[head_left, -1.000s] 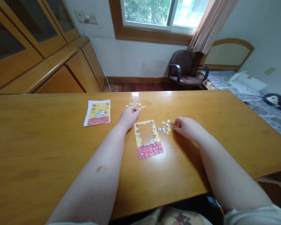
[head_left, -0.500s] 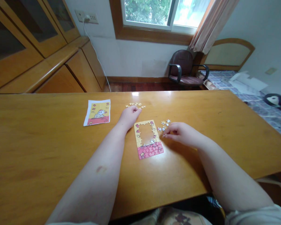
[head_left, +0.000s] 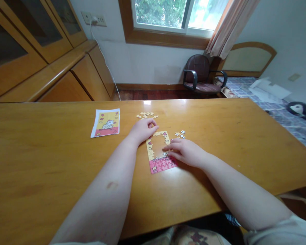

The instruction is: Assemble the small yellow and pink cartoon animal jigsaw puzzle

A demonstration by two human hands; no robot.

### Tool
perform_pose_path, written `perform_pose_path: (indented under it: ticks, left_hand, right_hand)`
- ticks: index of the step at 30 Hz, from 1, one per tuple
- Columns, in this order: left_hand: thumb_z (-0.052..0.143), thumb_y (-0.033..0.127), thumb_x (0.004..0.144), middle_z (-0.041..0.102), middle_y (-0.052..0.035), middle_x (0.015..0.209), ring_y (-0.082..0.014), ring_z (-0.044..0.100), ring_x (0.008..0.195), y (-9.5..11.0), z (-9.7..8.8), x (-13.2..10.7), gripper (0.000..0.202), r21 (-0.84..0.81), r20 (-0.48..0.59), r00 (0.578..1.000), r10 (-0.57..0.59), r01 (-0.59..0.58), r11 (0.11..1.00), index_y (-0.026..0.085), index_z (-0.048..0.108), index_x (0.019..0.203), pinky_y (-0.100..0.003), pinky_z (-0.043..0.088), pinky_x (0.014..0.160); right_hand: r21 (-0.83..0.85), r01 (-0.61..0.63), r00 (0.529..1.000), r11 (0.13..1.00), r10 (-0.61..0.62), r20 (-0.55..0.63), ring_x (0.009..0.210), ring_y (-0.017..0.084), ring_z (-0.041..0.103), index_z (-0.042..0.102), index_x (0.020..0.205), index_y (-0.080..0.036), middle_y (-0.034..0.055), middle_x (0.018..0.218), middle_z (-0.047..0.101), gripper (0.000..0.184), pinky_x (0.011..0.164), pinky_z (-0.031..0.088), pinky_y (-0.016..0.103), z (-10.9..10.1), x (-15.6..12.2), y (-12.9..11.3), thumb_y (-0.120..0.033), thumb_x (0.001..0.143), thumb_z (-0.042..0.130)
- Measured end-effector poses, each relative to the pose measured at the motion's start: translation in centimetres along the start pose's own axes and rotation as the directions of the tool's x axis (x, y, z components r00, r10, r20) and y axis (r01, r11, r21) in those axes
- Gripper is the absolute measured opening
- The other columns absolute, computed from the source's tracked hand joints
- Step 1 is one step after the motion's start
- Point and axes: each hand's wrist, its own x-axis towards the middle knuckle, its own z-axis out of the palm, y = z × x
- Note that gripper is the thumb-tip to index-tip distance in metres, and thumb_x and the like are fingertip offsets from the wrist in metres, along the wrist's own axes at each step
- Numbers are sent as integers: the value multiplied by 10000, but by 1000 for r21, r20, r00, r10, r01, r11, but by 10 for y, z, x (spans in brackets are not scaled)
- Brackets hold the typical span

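A jigsaw puzzle lies on the table, its pink bottom rows joined and its yellow border framing a gap where bare wood shows. Over its right side, my right hand has thumb and fingertips pinched at a small puzzle piece beside the gap; the fingers partly hide it. My left hand rests at the puzzle's top left corner, fingers curled and thumb near the index finger; whatever lies between them is hidden. Loose white pieces sit just beyond my right hand. Yellow loose pieces lie behind my left hand.
To the left lies a printed reference picture of a white animal on yellow and pink. The wooden table ends at a far edge before a wall. Beyond it stand an office chair, a bed and a cabinet.
My right hand has moved left from beside the loose white pieces onto the puzzle's right side. My left hand has shifted slightly right and nearer, uncovering more yellow pieces.
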Motion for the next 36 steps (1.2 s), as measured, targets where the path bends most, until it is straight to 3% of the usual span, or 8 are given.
perform_pose_path:
  ticks: [3,6,12,25,30,36]
  left_hand:
    - [638,390,734,622,-10,802,-158,548,748,1,0,-1,221,89,70,989,128,-134,987,240,724,872,-285,414,685]
    - [645,399,739,645,-22,841,-168,567,784,1,0,0,232,136,128,978,164,-181,974,259,747,893,-288,428,700]
    - [634,382,755,678,-19,840,-164,582,770,-1,1,2,208,173,169,973,157,-186,967,272,760,878,-272,422,655]
    - [642,385,737,676,-5,813,-149,574,736,0,2,2,203,162,158,979,131,-157,974,275,758,861,-262,413,629]
    - [639,393,735,677,-11,808,-153,567,720,-1,2,2,218,152,162,979,125,-150,977,272,759,871,-265,409,618]
    - [641,395,733,681,-10,801,-156,571,727,1,2,2,223,158,161,980,118,-144,977,268,760,873,-258,406,617]
  right_hand:
    - [-102,51,998,993,-54,-22,810,163,622,728,1008,-212,67,916,679,218,752,468,279,-6,-4,2,-275,907,546]
    - [-183,84,996,980,-86,0,736,146,606,741,907,-206,58,838,674,200,703,446,264,-9,-7,1,-288,899,559]
    - [-297,29,1000,955,-30,0,723,155,601,735,883,-209,49,830,673,200,672,420,269,-1,-5,-6,-362,869,606]
    - [-258,92,995,962,-100,-17,743,144,611,745,944,-232,43,865,683,218,688,414,256,14,2,-4,-289,921,535]
    - [-236,114,992,965,-123,-23,739,149,604,738,969,-226,48,852,682,236,677,413,261,7,-1,-7,-316,924,525]
    - [-217,147,988,965,-134,76,703,146,596,748,918,-221,49,796,679,288,664,402,264,-3,-6,-10,-377,932,506]
